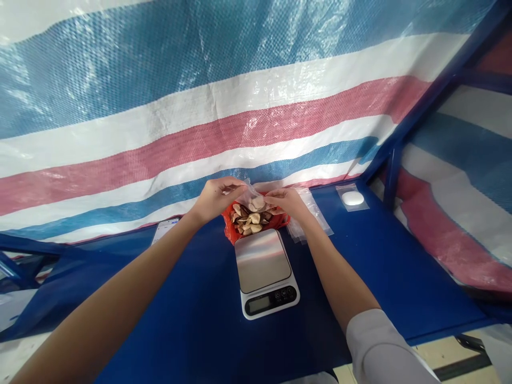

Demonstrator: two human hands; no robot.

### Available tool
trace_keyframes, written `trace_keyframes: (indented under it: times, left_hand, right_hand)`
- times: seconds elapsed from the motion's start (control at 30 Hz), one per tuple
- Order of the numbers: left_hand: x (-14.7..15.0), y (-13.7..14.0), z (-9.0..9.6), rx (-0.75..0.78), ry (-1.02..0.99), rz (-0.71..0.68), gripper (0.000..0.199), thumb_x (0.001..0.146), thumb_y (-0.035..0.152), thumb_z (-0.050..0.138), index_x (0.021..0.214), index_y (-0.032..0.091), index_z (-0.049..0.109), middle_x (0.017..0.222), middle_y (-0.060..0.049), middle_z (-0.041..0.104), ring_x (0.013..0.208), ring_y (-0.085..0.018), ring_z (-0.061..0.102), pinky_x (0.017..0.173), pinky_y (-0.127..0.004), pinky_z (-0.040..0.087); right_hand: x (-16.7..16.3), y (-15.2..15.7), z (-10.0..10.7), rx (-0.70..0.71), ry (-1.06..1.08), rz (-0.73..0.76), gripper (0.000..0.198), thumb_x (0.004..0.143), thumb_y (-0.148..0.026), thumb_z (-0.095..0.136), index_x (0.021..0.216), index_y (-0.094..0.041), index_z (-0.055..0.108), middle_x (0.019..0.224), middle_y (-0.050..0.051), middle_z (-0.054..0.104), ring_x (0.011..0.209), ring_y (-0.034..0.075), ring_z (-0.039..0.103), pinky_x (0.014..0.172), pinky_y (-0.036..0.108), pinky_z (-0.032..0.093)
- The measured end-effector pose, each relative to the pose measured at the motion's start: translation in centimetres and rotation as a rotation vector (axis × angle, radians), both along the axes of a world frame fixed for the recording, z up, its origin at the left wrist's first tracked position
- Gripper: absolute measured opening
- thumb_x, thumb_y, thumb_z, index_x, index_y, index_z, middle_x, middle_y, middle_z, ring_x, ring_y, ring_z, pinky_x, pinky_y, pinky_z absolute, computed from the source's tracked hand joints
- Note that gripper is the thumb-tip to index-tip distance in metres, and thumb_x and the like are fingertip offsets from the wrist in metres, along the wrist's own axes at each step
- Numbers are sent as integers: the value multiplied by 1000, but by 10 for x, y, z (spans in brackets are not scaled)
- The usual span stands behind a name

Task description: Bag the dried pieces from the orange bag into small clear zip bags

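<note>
Clear bag [253, 199] sat between left hand [218, 198] and right hand [287, 200], fingers pinched narrow on both sides, neither hand nearer. Long axis slanted down-right. Loose pieces [246, 223] lay right under it, bodyward, in red bag [229, 230], against scale [264, 261].

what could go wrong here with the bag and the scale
1. The clear bag at the left hand and right hand looks thin and floppy, so pieces might slip out.
2. The red bag sits right by the scale; if it pressed on the plate, it could skew a reading.
3. The right arm crosses the spare clear bags and might drag them.
</note>
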State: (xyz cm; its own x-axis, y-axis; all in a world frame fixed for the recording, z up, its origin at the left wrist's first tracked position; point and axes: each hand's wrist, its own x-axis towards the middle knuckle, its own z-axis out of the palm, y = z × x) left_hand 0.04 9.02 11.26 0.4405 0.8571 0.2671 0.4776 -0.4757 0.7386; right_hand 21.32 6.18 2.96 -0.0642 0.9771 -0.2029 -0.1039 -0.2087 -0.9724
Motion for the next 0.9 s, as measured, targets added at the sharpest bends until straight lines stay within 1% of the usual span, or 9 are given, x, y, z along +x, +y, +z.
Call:
trace_keyframes:
  times: [0.1, 0.23, 0.3, 0.43, 0.6, 0.73, 0.83, 0.9]
  left_hand:
    - [-7, 1, -1, -21, -41, 71, 41, 79, 58, 72, 87, 18, 76, 94, -9, 78, 87, -24, 71, 82, -35, 56]
    - [-18, 2, -4, -63, -98, 143, 44, 76, 60, 75, 88, 17, 76, 89, -8, 77, 83, -23, 71, 78, -33, 56]
    - [-19, 3, -5, -78, -100, 134, 45, 75, 61, 76, 89, 18, 76, 89, -8, 77, 83, -23, 71, 79, -33, 55]
    - [-12, 1, -4, -90, -23, 86, 47, 76, 64, 73, 86, 19, 77, 92, -7, 78, 87, -24, 70, 81, -33, 54]
    - [-8, -1, -1, -72, -49, 107, 47, 77, 64, 71, 83, 18, 76, 90, -8, 78, 86, -24, 70, 80, -33, 54]
    - [-11, 0, -1, -6, -48, 101, 42, 80, 59, 71, 85, 18, 77, 91, -8, 77, 85, -23, 70, 78, -33, 53]
    - [-9, 1, -3, 50, -50, 119, 39, 81, 57, 71, 84, 18, 77, 91, -8, 77, 83, -22, 69, 76, -33, 53]
    - [-5, 0, -3, 53, -31, 102, 38, 82, 56, 70, 84, 18, 77, 89, -8, 77, 84, -22, 70, 77, -33, 53]
  right_hand:
    - [3, 0, 0, -34, 64, -25, 12, 77, -27, 77, 83, -16, 76, 71, 3, 73, 70, 17, 69, 63, 26, 60]
    - [5, -1, 3, -52, 106, -44, 14, 74, -26, 79, 83, -16, 76, 71, 3, 73, 70, 17, 70, 64, 27, 61]
    - [4, -2, 4, -46, 92, -26, 13, 75, -26, 80, 82, -16, 76, 71, 3, 73, 70, 16, 70, 64, 25, 61]
    - [2, 0, 2, -53, 92, 8, 14, 74, -26, 82, 83, -17, 76, 73, 3, 74, 70, 15, 71, 63, 23, 60]
    - [3, 2, -3, -79, 115, 3, 17, 73, -27, 83, 85, -17, 76, 72, 3, 75, 71, 15, 72, 62, 23, 60]
    - [5, 3, -6, -76, 121, -3, 11, 74, -23, 81, 80, -15, 75, 70, 4, 74, 68, 15, 71, 63, 25, 60]
    - [3, 2, -2, -66, 84, -16, 7, 76, -20, 79, 77, -15, 75, 68, 4, 73, 67, 15, 70, 64, 25, 60]
    - [2, 0, 1, -69, 59, 1, 5, 78, -20, 77, 77, -15, 76, 71, 4, 74, 70, 15, 71, 64, 24, 60]
